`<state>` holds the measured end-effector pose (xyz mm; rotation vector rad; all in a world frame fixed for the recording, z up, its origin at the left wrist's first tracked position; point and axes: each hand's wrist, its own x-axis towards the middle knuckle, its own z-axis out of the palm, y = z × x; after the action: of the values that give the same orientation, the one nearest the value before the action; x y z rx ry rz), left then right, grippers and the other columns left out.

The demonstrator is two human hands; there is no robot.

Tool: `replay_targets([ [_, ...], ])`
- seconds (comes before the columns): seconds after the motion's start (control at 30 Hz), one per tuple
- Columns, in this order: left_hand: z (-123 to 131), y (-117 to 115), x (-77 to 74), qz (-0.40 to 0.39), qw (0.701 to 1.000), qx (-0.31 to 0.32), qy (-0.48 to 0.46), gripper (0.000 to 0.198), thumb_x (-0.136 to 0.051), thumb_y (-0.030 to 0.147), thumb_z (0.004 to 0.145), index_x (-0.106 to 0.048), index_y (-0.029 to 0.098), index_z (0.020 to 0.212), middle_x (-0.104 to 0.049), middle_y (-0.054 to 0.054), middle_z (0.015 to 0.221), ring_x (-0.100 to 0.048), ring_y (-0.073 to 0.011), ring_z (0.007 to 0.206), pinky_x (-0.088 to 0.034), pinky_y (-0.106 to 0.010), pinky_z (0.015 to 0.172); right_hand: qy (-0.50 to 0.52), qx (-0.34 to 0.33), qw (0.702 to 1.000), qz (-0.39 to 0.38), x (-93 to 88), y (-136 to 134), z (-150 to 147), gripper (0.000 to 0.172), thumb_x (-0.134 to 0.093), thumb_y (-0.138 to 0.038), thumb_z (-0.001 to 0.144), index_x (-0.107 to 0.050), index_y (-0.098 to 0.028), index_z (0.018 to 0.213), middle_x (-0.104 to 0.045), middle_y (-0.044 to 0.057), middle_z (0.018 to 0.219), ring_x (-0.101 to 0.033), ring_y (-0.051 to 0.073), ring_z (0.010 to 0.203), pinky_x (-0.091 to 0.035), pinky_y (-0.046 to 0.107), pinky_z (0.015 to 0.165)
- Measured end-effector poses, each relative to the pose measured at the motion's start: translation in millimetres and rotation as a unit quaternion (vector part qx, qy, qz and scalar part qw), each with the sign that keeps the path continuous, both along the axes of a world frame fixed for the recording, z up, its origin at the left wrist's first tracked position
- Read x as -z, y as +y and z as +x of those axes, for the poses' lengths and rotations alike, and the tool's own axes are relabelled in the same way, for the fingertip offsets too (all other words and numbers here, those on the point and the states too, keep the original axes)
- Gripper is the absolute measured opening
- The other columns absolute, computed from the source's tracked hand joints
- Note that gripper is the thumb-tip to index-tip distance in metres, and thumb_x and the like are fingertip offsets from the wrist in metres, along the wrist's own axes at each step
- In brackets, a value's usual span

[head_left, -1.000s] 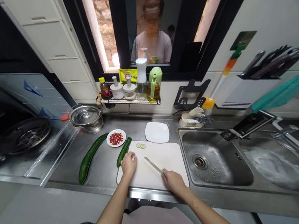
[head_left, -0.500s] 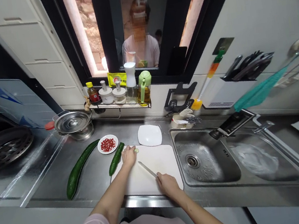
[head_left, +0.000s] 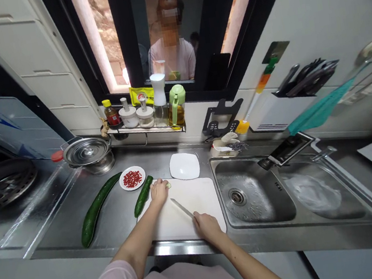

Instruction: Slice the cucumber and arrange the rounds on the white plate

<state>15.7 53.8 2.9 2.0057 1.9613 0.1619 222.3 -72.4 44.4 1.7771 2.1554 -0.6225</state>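
Observation:
My left hand (head_left: 159, 191) rests at the upper left of the white cutting board (head_left: 195, 203), fingers bent together. At its fingertips shows the pale round cut face of a cucumber piece (head_left: 168, 185); the rest of that piece is hidden by the hand. My right hand (head_left: 207, 226) is closed round the handle of a knife (head_left: 182, 208). The blade points up and left over the board, apart from the left hand. Just left of the board lies a shorter green cucumber (head_left: 143, 197), partly along its edge. A longer green cucumber (head_left: 95, 213) lies farther left on the steel counter.
Behind the board stand a plate of chopped red pieces (head_left: 132, 178) and a white square plate (head_left: 184, 166). A steel sink (head_left: 256, 199) adjoins on the right. A lidded pot (head_left: 89, 156) is at back left, and a condiment rack (head_left: 149, 130) hangs below the window.
The camera view has shifted slightly, so the scene sits a little higher and farther left. Both hands, the knife and the cucumber piece keep nearly the same places on the board.

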Motion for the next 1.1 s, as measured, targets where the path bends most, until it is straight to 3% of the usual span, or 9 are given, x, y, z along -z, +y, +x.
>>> replay_targets([
  [0.33,0,-8,-11.5,-0.007,0.996,-0.070,-0.060,0.020,-0.047,0.023,0.089,-0.065,0.023,0.096,-0.069,-0.006,0.104,-0.058,-0.0215,0.104,-0.033,-0.033,0.089,0.002,0.005,1.000,0.006,7.1,1,2,0.031,-0.031,-0.027,0.097,-0.058,-0.017,0.109,-0.071,0.014,0.097,-0.067,0.025,0.093,-0.045,0.032,0.076],
  [0.57,-19,-37,-13.2,-0.052,0.975,-0.177,-0.124,0.015,-0.054,0.033,0.086,-0.066,0.028,0.093,-0.074,0.000,0.093,-0.064,-0.0206,0.094,-0.034,-0.034,0.088,0.005,0.004,1.000,0.010,6.9,2,2,0.030,-0.032,-0.028,0.097,-0.058,-0.017,0.109,-0.070,0.014,0.098,-0.066,0.024,0.094,-0.044,0.032,0.076],
  [0.83,-29,-75,-14.3,-0.092,0.974,-0.169,-0.121,0.015,-0.061,0.036,0.080,-0.069,0.028,0.090,-0.074,0.000,0.091,-0.064,-0.0208,0.097,-0.035,-0.033,0.086,-0.001,-0.001,1.000,0.003,-2.0,3,1,0.030,-0.033,-0.029,0.097,-0.059,-0.018,0.109,-0.070,0.013,0.099,-0.066,0.023,0.095,-0.044,0.030,0.077],
  [1.1,-23,-90,-15.1,-0.133,0.966,-0.152,-0.160,0.016,-0.061,0.029,0.078,-0.070,0.027,0.092,-0.074,0.002,0.091,-0.065,-0.0166,0.091,-0.036,-0.029,0.084,-0.003,-0.010,1.000,0.003,-0.8,1,0,0.031,-0.033,-0.030,0.097,-0.058,-0.017,0.110,-0.070,0.014,0.099,-0.066,0.024,0.095,-0.044,0.031,0.076],
])
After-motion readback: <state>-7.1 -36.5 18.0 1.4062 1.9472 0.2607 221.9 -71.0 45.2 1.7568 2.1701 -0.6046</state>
